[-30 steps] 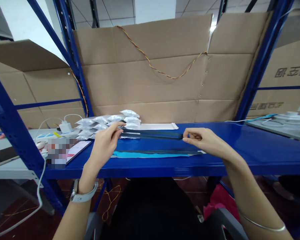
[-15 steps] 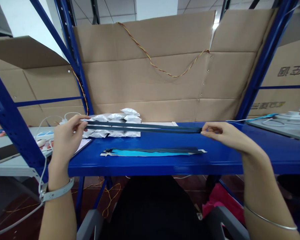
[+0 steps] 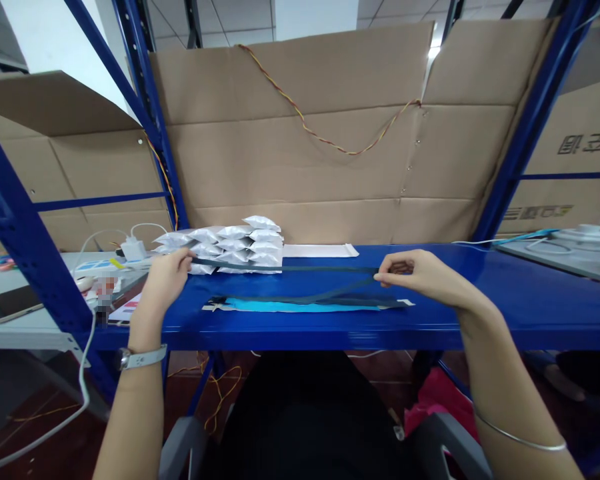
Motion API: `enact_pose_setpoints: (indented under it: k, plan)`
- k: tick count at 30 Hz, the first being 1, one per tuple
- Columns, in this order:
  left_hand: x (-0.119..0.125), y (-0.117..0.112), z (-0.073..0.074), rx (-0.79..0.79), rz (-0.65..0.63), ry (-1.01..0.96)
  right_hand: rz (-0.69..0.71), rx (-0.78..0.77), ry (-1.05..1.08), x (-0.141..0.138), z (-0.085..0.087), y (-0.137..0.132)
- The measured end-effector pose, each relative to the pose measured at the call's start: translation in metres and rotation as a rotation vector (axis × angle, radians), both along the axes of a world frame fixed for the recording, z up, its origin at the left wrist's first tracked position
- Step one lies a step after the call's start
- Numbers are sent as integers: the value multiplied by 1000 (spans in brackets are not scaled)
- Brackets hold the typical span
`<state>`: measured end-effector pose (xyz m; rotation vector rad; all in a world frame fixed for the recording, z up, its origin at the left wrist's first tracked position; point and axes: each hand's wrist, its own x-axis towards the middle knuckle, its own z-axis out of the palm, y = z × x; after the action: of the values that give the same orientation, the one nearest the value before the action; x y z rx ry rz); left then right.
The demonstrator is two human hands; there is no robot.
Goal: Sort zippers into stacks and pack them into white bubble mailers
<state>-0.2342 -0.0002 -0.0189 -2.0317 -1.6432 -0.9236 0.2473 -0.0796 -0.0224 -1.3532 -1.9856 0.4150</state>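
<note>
A long dark strip (image 3: 300,269), which looks like zipper tape, stretches just above the tabletop. My left hand (image 3: 167,280) pinches its left end in front of the stacked white packets. At the other end my right hand (image 3: 413,272) holds it between thumb and fingertips. A second length sags from my right fingers down toward the strips lying on the table; I cannot tell where it ends. Below, a bright blue strip (image 3: 300,307) lies with dark ones and a pale strip, with small black parts at the left end.
Silvery white packets (image 3: 240,243) are stacked behind my left hand. A flat white strip (image 3: 320,251) lies at the back of the blue table (image 3: 450,307). Blue rack posts (image 3: 535,127) flank the cardboard backing (image 3: 290,167). A phone (image 3: 17,303) sits on the left-hand table.
My hands have come closer together and the strip is lower. Its two lengths, taut and nearly parallel before, have parted, the lower one now sagging to the table. My left hand moved right, my right hand left.
</note>
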Motion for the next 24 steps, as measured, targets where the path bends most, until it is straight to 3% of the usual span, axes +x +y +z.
enact_pose_setpoints:
  k: [5,11,14,18,24]
  plan:
    - [31,2,-3,67,-95,96,97,-55,93,-12,-1,2]
    - [117,-41,-2,-39,-541,-28,218,-2,233,-39,-2,-2]
    - [160,-65,-9,-100,-667,-74,301,-17,293,-56,-3,-7]
    - [188,-82,-19,-136,-707,-89,348,5,280,-78,-8,-13]
    - [190,-80,-25,-70,-667,22,324,57,251,-94,-14,-16]
